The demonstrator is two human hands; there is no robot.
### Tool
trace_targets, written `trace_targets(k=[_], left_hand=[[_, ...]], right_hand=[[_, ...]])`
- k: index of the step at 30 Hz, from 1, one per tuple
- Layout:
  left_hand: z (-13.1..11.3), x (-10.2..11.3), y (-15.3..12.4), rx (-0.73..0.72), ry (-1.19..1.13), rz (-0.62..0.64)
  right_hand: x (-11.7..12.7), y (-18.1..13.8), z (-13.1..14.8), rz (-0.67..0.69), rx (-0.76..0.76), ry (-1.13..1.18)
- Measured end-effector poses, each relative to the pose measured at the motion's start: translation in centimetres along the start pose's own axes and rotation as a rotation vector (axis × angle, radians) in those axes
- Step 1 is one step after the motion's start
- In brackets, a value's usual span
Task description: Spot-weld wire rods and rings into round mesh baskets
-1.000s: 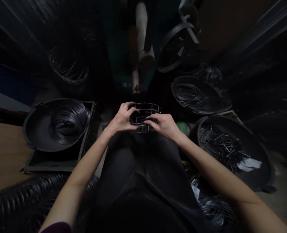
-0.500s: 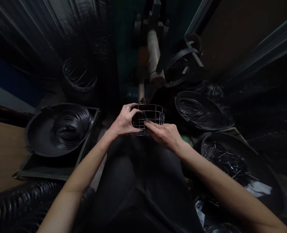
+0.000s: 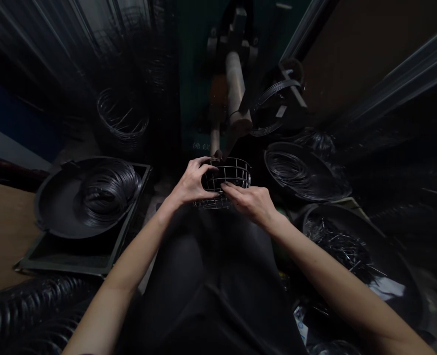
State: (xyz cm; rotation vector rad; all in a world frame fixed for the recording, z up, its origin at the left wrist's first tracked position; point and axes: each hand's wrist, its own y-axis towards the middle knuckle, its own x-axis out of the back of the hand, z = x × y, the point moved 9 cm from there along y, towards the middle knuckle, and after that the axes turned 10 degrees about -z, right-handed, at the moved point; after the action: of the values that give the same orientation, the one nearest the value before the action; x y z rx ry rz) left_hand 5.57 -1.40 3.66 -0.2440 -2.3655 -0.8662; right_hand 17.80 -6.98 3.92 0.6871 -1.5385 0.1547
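A small round wire-mesh basket point(image 3: 230, 173) rests at my knees, in the middle of the view. My left hand point(image 3: 192, 183) curls round its left rim, thumb and fingers closed on the wire. My right hand point(image 3: 251, 201) lies against the basket's near side, fingertips pressed on the mesh. My dark-clothed lap point(image 3: 214, 276) fills the space below both hands.
A dark pan holding a coil of wire point(image 3: 107, 190) sits in a tray at left. At right, one pan point(image 3: 303, 170) holds wire rings and another pan point(image 3: 346, 246) holds short wire pieces. A machine with a pale cylinder point(image 3: 235, 93) stands ahead. Ribbed hose point(image 3: 22, 305) lies bottom left.
My right hand's fingers slid left along the basket's near side, close to my left hand. The view tilted up a little. The basket stays held in the same place.
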Motion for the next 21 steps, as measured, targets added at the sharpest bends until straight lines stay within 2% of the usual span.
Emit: trace_targets(k=[15,21], left_hand=[[1.7,0.0,2.8,0.021,0.047,0.079],[2.2,0.1,3.4,0.045,0.043,0.088]], right_hand=[[0.2,2.2,-1.0,-0.090,-0.020,-0.030],[1.1,1.0,-2.3,-0.232,-0.182,0.055]])
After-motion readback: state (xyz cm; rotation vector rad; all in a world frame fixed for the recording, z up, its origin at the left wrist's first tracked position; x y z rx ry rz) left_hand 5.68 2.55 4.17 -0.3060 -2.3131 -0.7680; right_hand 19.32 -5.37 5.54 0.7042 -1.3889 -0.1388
